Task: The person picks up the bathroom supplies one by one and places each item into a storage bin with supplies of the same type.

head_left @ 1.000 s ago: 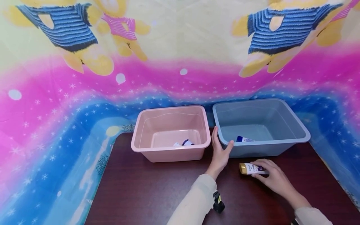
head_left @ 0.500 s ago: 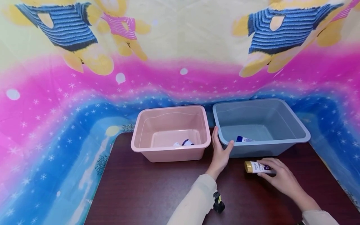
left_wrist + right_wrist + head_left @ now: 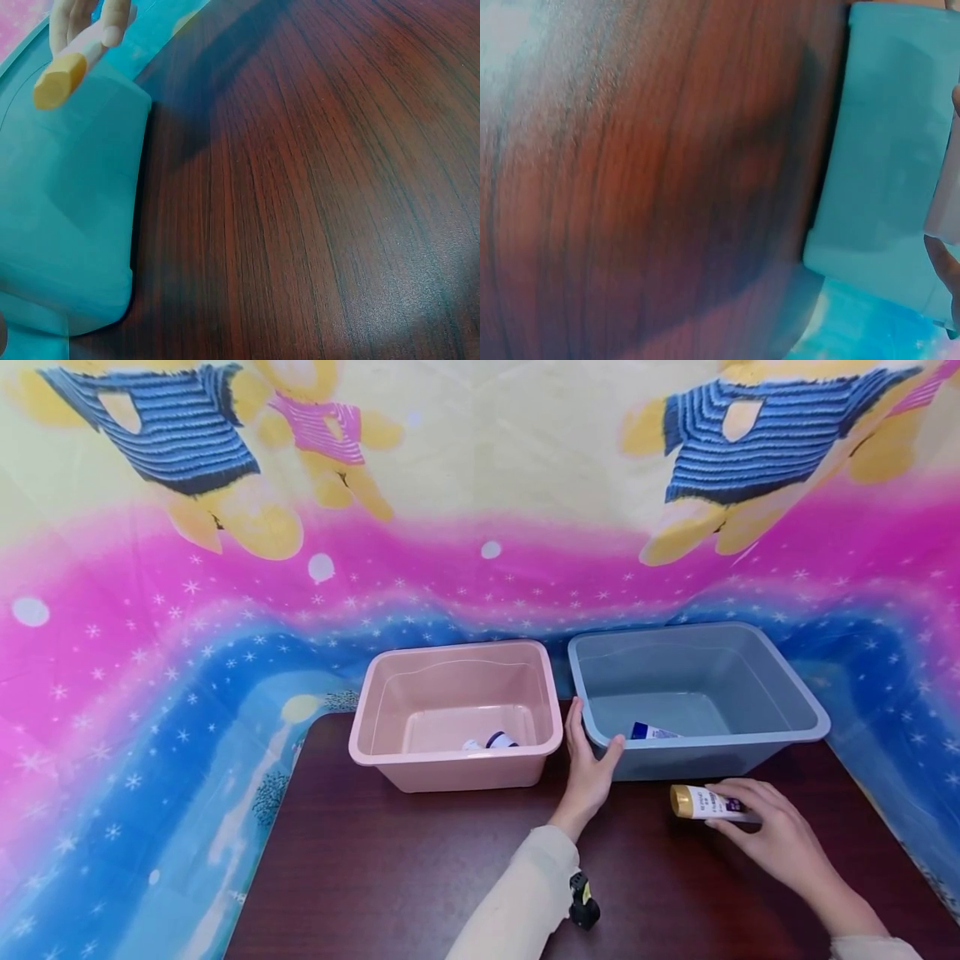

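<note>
My right hand grips a white squeeze tube with a gold cap and a purple-marked label, thumb below and fingers over it. It hangs level in front of the blue-grey bin, cap pointing left. In the left wrist view the gold cap shows against that bin's side; the right wrist view catches only part of the tube. My left hand rests at the bin's front left corner, fingers extended along its left side and thumb spread across the front. Inside the bin lies a blue-and-white package, partly hidden by the rim.
A pink bin stands left of the blue-grey one, holding a white container with a dark band and a smaller white item. Both bins sit at the back of the dark wooden table, against a patterned cloth backdrop.
My right hand has moved steadily to the right with the tube, its cap now farther from the left hand. The left hand and both bins have stayed in place.
</note>
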